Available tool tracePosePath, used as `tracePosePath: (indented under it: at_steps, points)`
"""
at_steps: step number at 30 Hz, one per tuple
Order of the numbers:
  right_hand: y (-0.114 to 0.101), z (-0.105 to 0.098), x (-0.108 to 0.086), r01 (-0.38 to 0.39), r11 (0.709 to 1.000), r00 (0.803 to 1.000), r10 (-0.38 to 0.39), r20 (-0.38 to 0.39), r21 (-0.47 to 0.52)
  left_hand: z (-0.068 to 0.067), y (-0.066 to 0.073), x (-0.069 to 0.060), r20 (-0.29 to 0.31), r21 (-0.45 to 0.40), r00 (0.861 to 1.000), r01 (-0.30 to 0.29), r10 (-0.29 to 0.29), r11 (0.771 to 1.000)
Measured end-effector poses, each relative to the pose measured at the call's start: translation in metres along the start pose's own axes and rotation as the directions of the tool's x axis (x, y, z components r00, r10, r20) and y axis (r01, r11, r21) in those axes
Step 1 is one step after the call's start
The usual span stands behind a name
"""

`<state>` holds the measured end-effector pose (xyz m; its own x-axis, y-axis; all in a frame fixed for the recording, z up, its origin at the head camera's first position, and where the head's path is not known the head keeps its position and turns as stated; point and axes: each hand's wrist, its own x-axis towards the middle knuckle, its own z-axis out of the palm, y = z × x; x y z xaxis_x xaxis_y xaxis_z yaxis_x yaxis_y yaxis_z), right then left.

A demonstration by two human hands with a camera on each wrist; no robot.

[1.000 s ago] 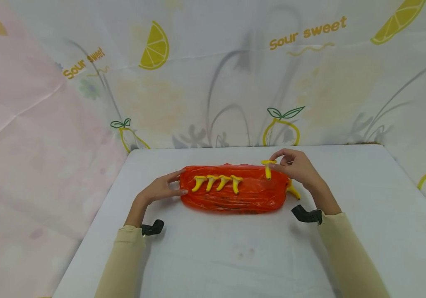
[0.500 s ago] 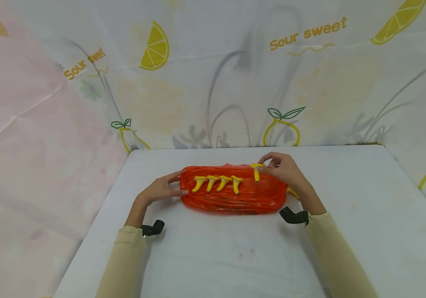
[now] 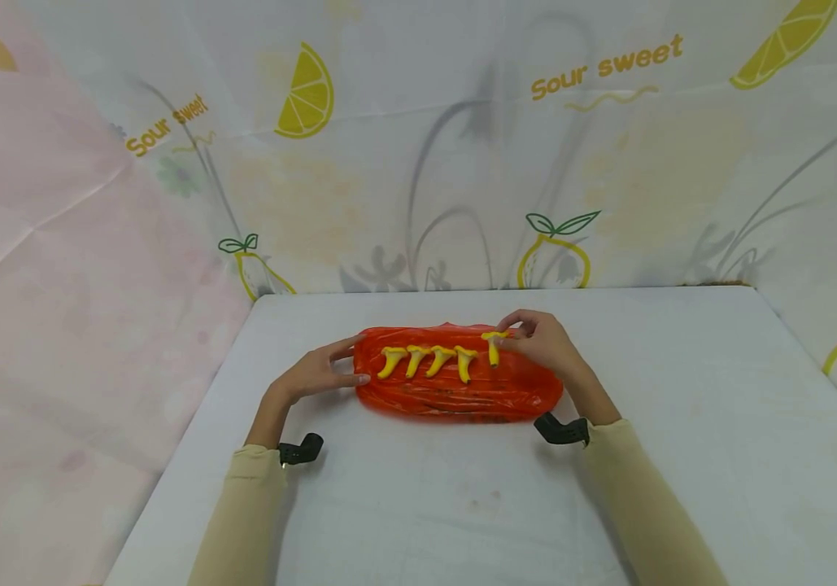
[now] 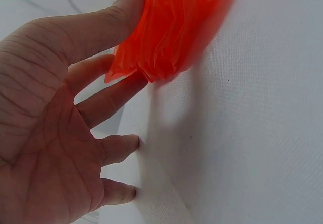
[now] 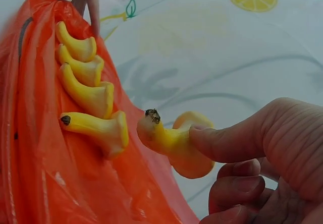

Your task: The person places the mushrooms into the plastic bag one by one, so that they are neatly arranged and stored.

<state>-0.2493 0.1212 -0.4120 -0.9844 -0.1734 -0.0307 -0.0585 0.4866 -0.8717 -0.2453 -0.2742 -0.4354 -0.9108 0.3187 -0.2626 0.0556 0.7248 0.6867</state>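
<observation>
A red plastic bag (image 3: 455, 399) lies flat and wide on the white table. Several yellow mushrooms (image 3: 438, 360) rest in a row on its left half, caps toward the far side. With thumb and fingertips my left hand (image 3: 313, 372) holds the bag's left end; in the left wrist view the thumb (image 4: 108, 27) is on one face and two fingers touch the edge. My right hand (image 3: 544, 342) pinches another yellow mushroom (image 5: 174, 146) between thumb and fingers, above the bag just right of the row. Its dark stem end (image 5: 152, 115) points toward the bag in the right wrist view.
The white table (image 3: 447, 521) extends around the bag on all sides. Behind it hangs a pale cloth (image 3: 403, 163) printed with lemons and lettering. Black cameras (image 3: 302, 449) are strapped at both wrists.
My right hand has carried its mushroom left and slightly nearer, toward the row. A yellow piece seen at the bag's right end is now hidden by the right arm. The left hand has stayed put.
</observation>
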Motion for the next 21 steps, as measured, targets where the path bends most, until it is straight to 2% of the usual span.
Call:
tracePosePath:
  at_steps: [11, 21]
  points:
    - [0.010, 0.016, 0.003, -0.015, 1.000, 1.000, 0.015, -0.018, 0.003, -0.001, 0.000, 0.000, 0.001, 0.003, 1.000, 0.008, -0.008, 1.000]
    - [0.016, 0.027, 0.004, -0.092, 0.994, 0.995, 0.091, -0.032, -0.051, -0.001, 0.000, -0.001, 0.001, 0.008, 1.000, 0.006, -0.006, 1.000]
